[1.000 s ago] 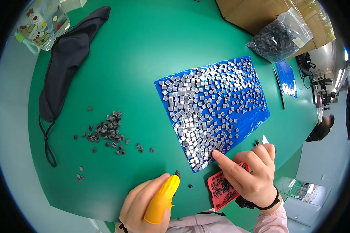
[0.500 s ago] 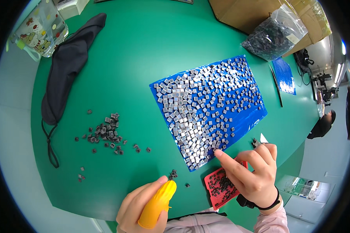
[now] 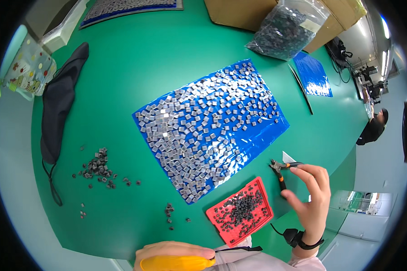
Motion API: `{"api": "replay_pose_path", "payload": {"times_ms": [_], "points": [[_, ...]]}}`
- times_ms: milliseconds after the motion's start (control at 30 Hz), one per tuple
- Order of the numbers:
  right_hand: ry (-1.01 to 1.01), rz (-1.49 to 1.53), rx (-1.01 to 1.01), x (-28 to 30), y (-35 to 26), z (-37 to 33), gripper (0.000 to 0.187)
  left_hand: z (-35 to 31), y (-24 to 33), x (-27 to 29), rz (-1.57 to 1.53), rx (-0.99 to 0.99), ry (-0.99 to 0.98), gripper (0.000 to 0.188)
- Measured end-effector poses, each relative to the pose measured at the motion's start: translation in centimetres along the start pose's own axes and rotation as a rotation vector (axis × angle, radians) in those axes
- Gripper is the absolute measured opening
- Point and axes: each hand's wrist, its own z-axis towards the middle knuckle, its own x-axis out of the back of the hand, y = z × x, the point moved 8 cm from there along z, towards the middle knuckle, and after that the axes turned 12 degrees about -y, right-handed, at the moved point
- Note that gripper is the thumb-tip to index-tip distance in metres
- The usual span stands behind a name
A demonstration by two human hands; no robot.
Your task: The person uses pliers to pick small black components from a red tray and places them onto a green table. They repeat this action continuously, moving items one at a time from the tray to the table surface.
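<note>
At the lower edge, my left hand (image 3: 176,251) is closed, with a yellow finger cot (image 3: 174,263) on it; a small dark bit shows at its fingertips, too small to name. My right hand (image 3: 313,196) is at the right with thumb and forefinger spread, at the orange-and-black handles of small cutting pliers (image 3: 278,166) lying on the table. The fingertips meet or nearly meet the handles without closing round them. Left of this hand lies a red tray (image 3: 261,181) holding many small black parts (image 3: 243,210). Beyond it, a blue sheet (image 3: 257,140) carries rows of small square metal-topped pieces (image 3: 176,153).
Small dark parts (image 3: 98,167) lie in a pile at the left, with a few more (image 3: 169,211) nearer. A black fabric pouch (image 3: 59,108), a bag of dark parts (image 3: 282,34), a cardboard box (image 3: 235,13), tweezers (image 3: 301,89) and another blue sheet (image 3: 314,74) stand around.
My right hand has moved from the blue sheet's near corner to the pliers, uncovering the red tray. My left hand has drawn back to the lower edge. The view has shifted.
</note>
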Motion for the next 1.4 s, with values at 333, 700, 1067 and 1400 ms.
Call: {"api": "replay_pose_path", "payload": {"times_ms": [333,700,1067,1400], "points": [[0.046,-0.116,0.092,-2.1,0.8,-0.5,0.056,-0.5,-4.8,-2.4,-0.223,0.031,0.072,0.057],[0.041,0.599,0.327,-1.4,-1.3,-2.7,0.046,1.0,-4.6,-3.1,-0.134,-0.082,0.079,0.080],[0.024,0.712,0.289,-2.7,-1.1,-3.2,0.048,1.2,-4.6,-3.4,-0.055,-0.110,0.047,0.078],[0.068,0.614,0.333,-2.1,-1.7,-3.3,0.048,0.7,-4.0,-3.4,0.010,-0.250,0.036,0.077]]}}
